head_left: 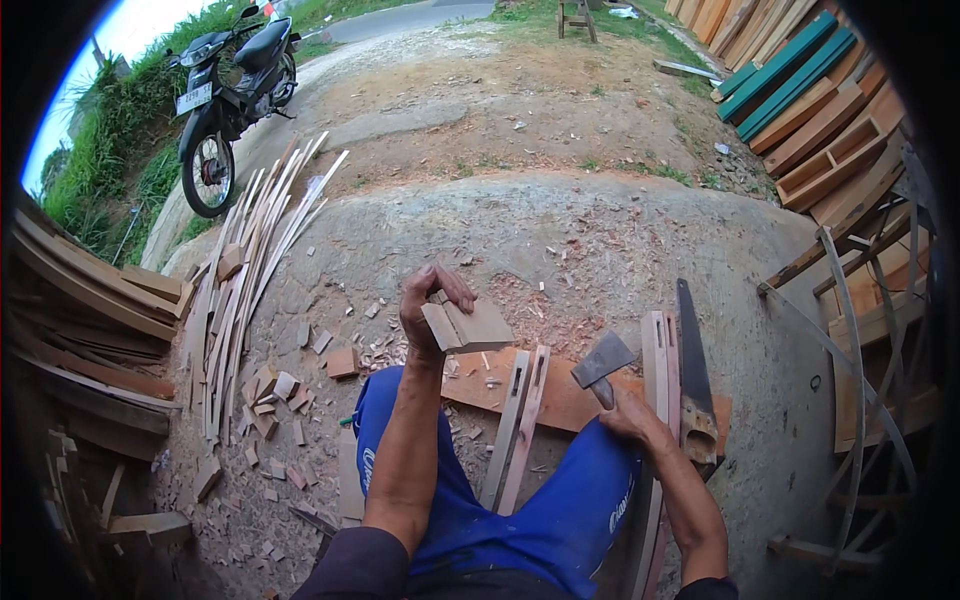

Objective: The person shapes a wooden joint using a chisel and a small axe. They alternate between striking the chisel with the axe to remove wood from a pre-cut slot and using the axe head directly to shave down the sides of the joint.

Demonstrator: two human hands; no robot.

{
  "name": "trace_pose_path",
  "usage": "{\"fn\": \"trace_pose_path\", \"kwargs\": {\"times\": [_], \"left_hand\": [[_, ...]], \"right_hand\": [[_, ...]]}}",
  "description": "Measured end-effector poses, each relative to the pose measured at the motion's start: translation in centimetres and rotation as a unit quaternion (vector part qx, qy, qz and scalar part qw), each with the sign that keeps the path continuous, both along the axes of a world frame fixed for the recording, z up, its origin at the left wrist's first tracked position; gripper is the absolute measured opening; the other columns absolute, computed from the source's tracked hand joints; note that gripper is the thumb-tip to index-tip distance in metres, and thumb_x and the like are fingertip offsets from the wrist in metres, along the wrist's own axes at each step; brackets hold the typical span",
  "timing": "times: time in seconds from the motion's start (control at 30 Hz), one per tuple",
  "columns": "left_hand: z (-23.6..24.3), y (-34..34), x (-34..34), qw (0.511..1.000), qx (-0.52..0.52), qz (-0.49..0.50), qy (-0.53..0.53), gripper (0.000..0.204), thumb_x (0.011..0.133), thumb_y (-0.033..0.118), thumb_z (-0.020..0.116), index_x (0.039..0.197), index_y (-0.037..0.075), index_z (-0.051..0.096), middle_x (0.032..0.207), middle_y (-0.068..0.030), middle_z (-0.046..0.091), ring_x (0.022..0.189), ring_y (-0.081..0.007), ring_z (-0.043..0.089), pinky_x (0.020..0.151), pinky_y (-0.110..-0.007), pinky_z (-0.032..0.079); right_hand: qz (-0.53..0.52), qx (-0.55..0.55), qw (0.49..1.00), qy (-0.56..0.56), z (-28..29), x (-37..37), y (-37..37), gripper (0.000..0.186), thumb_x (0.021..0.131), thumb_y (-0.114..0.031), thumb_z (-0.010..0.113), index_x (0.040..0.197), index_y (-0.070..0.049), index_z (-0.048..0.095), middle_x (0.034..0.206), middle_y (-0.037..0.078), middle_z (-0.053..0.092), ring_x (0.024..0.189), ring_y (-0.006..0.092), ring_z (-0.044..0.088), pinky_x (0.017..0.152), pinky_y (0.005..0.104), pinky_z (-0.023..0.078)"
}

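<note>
My left hand [428,305] is raised in front of my left knee, its fingers closed around a pale wooden block [480,327] with a step or groove along one side. Over my right knee, my right hand [630,417] grips a short-handled tool with a flat, squarish grey head [604,360]. Between my legs lean two slotted wooden bars [515,415]. Just right of my right hand stand more slotted bars [658,360], and beside them lies a handsaw [692,345] with a wooden handle. A reddish-brown board [570,408] lies crosswise beyond my knees.
Wood offcuts [275,390] and chips litter the ground at left, near long thin strips [240,290]. Stacked timber [95,290] lines the left side. Planks [820,120] and a curved metal frame [850,340] stand at right. A motorcycle [235,95] is parked far left.
</note>
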State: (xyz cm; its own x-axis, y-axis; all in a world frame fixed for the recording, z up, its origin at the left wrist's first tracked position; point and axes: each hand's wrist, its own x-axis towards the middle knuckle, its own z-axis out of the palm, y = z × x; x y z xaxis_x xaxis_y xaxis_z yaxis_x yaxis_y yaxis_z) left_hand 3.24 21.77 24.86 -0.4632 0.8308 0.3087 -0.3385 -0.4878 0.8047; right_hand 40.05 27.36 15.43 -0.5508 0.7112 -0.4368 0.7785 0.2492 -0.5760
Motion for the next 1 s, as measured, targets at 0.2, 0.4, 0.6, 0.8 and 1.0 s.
{"fn": "trace_pose_path", "kwargs": {"times": [0.2,0.4,0.6,0.8,1.0], "left_hand": [[-4.5,-2.4,0.3,0.982,0.065,-0.019,-0.179,0.043,0.104,0.03,0.037,0.072,0.007,0.054,0.06,-0.01,0.055,0.059,-0.025,0.056,0.071,-0.04,0.051],[-6.6,-3.0,0.7,0.942,0.124,-0.067,-0.305,0.043,0.104,0.029,0.038,0.074,0.008,0.059,0.062,-0.0095,0.058,0.063,-0.026,0.058,0.077,-0.042,0.053],[-5.6,-1.3,3.3,0.873,0.194,-0.185,-0.408,0.041,0.104,0.027,0.041,0.069,0.012,0.056,0.059,-0.004,0.054,0.06,-0.021,0.055,0.085,-0.041,0.052],[-6.9,-3.1,4.6,0.913,0.068,-0.21,-0.344,0.039,0.107,0.031,0.052,0.074,0.011,0.057,0.063,-0.0038,0.055,0.077,-0.023,0.064,0.106,-0.049,0.048],[-9.0,-4.3,-0.6,0.95,-0.286,-0.092,-0.09,0.032,0.106,0.031,0.058,0.113,0.003,0.069,0.094,-0.0119,0.076,0.108,-0.0303,0.071,0.097,-0.044,0.054]], "right_hand": [[0.198,0.12,0.965,-0.124,-5.2,0.2,4.6,0.054,0.079,-0.021,0.071,0.131,-0.012,0.061,0.115,0.02,0.071,0.109,0.0438,0.067,0.093,0.0488,0.053],[0.163,0.257,0.933,-0.193,-5.7,-1.0,2.1,0.047,0.092,-0.038,0.068,0.131,-0.012,0.065,0.118,0.022,0.07,0.106,0.0388,0.07,0.089,0.0453,0.057],[-0.179,-0.502,0.566,0.629,-1.8,-5.7,-6.8,0.05,0.098,-0.046,0.056,0.138,-0.016,0.06,0.135,0.023,0.063,0.107,0.0455,0.07,0.083,0.0523,0.061],[-0.231,-0.417,0.514,0.713,0.4,-5.4,-9.4,0.056,0.096,-0.042,0.061,0.138,-0.006,0.056,0.122,0.022,0.069,0.093,0.0416,0.074,0.07,0.053,0.063],[-0.407,-0.181,0.673,0.59,4.6,-5.9,-7.1,0.037,0.091,-0.033,0.067,0.12,-0.01,0.062,0.088,0.013,0.072,0.071,0.0277,0.069,0.057,0.0412,0.057]]}}
